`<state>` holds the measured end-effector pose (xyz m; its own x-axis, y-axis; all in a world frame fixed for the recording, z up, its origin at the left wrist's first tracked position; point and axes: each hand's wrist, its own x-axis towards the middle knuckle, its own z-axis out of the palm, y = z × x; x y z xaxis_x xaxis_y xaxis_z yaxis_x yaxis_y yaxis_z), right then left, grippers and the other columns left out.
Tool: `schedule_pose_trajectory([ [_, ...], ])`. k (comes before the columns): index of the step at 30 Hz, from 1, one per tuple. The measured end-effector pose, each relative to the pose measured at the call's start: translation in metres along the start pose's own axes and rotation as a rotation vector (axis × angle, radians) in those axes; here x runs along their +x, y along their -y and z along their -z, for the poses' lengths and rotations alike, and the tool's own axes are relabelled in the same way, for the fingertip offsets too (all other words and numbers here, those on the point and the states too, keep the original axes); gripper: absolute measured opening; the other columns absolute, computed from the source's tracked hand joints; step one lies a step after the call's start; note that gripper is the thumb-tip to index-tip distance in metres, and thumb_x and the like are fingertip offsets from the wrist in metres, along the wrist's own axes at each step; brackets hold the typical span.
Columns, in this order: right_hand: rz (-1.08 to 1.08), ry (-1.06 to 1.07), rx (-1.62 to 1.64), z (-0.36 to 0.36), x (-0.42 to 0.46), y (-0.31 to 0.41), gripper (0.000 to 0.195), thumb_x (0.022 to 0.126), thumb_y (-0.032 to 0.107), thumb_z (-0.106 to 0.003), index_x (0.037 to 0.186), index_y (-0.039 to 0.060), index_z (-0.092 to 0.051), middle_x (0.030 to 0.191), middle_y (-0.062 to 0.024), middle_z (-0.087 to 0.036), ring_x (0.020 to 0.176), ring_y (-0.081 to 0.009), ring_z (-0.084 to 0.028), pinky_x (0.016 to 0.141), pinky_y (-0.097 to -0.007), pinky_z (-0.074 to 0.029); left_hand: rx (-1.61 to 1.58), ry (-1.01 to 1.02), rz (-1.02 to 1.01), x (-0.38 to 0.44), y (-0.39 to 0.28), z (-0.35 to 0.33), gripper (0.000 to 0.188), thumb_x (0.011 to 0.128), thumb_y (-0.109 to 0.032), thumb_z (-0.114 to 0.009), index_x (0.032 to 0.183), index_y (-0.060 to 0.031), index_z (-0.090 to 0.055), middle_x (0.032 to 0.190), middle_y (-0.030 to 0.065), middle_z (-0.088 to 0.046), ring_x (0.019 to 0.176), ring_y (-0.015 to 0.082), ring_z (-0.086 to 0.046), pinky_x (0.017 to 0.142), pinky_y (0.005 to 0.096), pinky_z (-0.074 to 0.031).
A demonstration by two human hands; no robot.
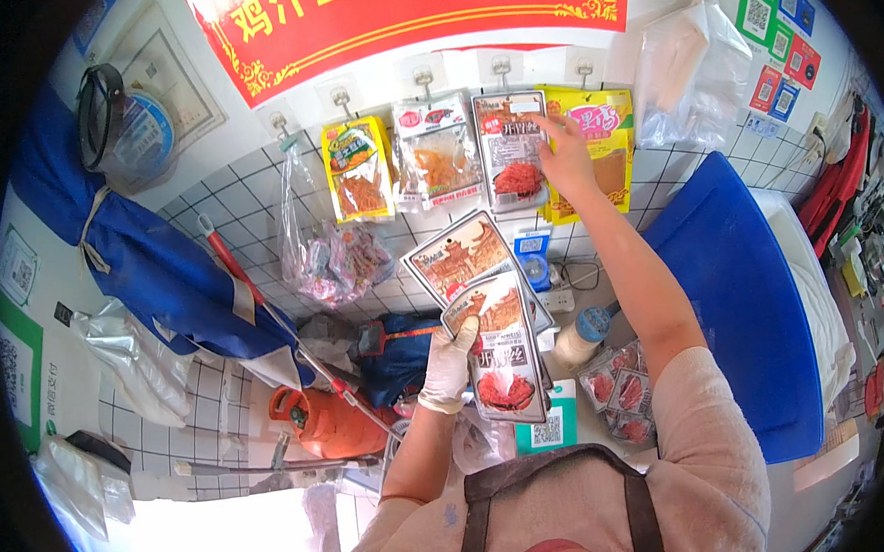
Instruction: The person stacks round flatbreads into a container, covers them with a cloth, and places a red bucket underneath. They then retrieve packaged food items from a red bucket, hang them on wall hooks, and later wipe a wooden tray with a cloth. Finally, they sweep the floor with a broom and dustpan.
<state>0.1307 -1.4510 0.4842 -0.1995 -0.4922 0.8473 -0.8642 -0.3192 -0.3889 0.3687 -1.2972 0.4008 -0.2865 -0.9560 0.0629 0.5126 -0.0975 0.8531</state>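
My left hand, in a pale thin glove, grips several flat food packets fanned out at chest height, printed with a building and red shredded food. Bare and raised, my right hand touches the upper right edge of a similar packet hanging from a wall hook; whether its fingers pinch the packet cannot be told. A large yellow packet hangs just behind that hand. To the left hang a clear-fronted packet and a smaller yellow packet.
A clear bag of small packets hangs at left. Below are an orange gas cylinder, a lidded jar, a power strip and a bag of packets. A large blue plastic panel stands at right; a red-handled pole crosses at left.
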Motion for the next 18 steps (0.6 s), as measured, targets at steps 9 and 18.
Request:
schedule_pose_trajectory([
  [9, -0.378, 0.54, 0.888, 0.065, -0.121, 0.076, 0.006, 0.079, 0.006, -0.054, 0.085, 0.0035, -0.053, 0.08, -0.0029, -0.054, 0.073, -0.0075, -0.051, 0.062, -0.0209, -0.042, 0.053, -0.026, 0.06, -0.008, -0.004, 0.002, 0.023, 0.083, -0.012, -0.052, 0.104, -0.0026, -0.055, 0.076, -0.0056, -0.054, 0.064, 0.0017, -0.044, 0.06, 0.0155, -0.037],
  [18, -0.589, 0.356, 0.935, 0.07, -0.129, 0.069, 0.009, 0.086, 0.008, -0.044, 0.092, 0.0025, -0.048, 0.081, -0.0013, -0.054, 0.074, -0.0061, -0.048, 0.068, -0.0209, -0.039, 0.103, -0.012, 0.066, -0.009, 0.014, 0.0, 0.021, 0.083, -0.014, -0.053, 0.101, -0.0029, -0.057, 0.073, -0.0054, -0.054, 0.062, 0.0022, -0.045, 0.057, 0.0161, -0.037],
])
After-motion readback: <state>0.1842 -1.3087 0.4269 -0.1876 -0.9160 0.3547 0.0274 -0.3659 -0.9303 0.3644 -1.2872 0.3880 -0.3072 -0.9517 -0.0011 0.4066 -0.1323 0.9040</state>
